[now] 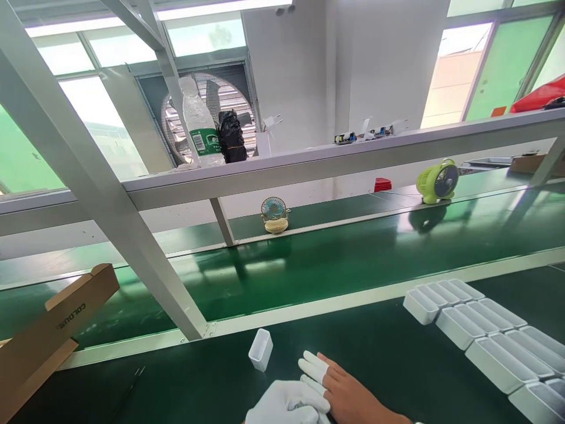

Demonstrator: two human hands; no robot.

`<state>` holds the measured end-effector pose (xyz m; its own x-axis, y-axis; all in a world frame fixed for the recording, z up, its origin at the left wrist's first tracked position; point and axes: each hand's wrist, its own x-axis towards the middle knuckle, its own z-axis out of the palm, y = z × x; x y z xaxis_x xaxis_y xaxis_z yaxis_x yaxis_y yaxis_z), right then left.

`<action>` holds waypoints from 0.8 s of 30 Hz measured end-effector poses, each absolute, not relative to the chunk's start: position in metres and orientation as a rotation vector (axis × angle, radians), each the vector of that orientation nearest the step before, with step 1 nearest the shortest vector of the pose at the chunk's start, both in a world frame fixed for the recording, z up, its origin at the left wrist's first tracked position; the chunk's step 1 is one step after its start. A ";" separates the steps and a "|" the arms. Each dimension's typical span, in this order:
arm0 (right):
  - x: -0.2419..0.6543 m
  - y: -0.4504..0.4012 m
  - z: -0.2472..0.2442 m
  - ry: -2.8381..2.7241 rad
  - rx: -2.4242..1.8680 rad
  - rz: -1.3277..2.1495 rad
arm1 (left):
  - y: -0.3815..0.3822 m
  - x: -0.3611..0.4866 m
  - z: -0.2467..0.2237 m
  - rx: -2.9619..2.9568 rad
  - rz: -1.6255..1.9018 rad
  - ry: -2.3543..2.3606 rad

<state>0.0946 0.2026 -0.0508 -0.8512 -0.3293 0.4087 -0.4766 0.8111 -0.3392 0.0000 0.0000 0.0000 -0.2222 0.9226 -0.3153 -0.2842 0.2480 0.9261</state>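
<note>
My left hand (286,405), in a white glove, is at the bottom centre with its fingers curled closed. It presses against the fingers of my right hand (346,388), and whatever it may hold is hidden. White finger covers sit on several fingers of my right hand, which is otherwise bare. Those fingers stretch out to the left, and the thumb is hidden. Just beyond my hands, a small white open-topped plastic box (261,350) lies tilted on the dark green work surface (194,383).
Rows of white plastic boxes (501,360) stand at right. A cardboard box (48,335) juts in at left beside a slanted metal post (110,194). Behind the green belt (309,265) are a small fan (274,215) and a lime-green fan (436,181). A bottle (200,126) stands on the shelf.
</note>
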 end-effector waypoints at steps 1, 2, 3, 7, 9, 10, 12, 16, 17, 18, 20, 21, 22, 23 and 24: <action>0.096 0.203 -0.046 -2.672 0.629 0.629 | 0.001 -0.003 -0.005 0.676 1.282 1.347; 0.097 0.203 -0.042 -2.678 0.636 0.630 | 0.002 -0.006 -0.010 0.679 1.281 1.371; 0.098 0.203 -0.038 -2.680 0.635 0.630 | 0.003 -0.009 -0.015 0.677 1.281 1.399; 0.101 0.201 -0.027 -2.653 0.616 0.622 | 0.006 -0.017 -0.032 0.657 1.280 1.501; 0.103 0.201 -0.022 -2.674 0.622 0.610 | 0.006 -0.018 -0.036 0.655 1.270 1.523; 0.103 0.200 -0.020 -2.698 0.626 0.606 | 0.006 -0.018 -0.037 0.658 1.265 1.526; 0.104 0.200 -0.015 -2.747 0.630 0.614 | 0.006 -0.018 -0.036 0.668 1.259 1.523; 0.103 0.200 -0.009 -2.783 0.635 0.679 | 0.008 -0.015 -0.031 0.674 1.246 1.529; 0.103 0.200 -0.008 -2.796 0.634 0.697 | 0.009 -0.013 -0.030 0.670 1.244 1.533; 0.103 0.199 -0.008 -2.812 0.634 0.714 | 0.010 -0.012 -0.028 0.665 1.242 1.533; 0.104 0.199 -0.007 -2.834 0.625 0.744 | 0.011 -0.010 -0.026 0.659 1.236 1.520; 0.104 0.198 -0.007 -2.836 0.617 0.756 | 0.011 -0.010 -0.024 0.657 1.233 1.513; 0.104 0.198 -0.007 -2.835 0.613 0.766 | 0.011 -0.009 -0.023 0.655 1.231 1.509; 0.104 0.198 -0.007 -2.835 0.608 0.776 | 0.010 -0.009 -0.021 0.650 1.233 1.511; 0.104 0.198 -0.007 -2.839 0.606 0.783 | 0.009 -0.009 -0.020 0.644 1.238 1.517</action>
<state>0.1038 0.1980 -0.0075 -0.9100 -0.3437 0.2318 -0.4139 0.7841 -0.4624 -0.0092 0.0093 -0.0202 -0.3275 0.8678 -0.3738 -0.1916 0.3264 0.9256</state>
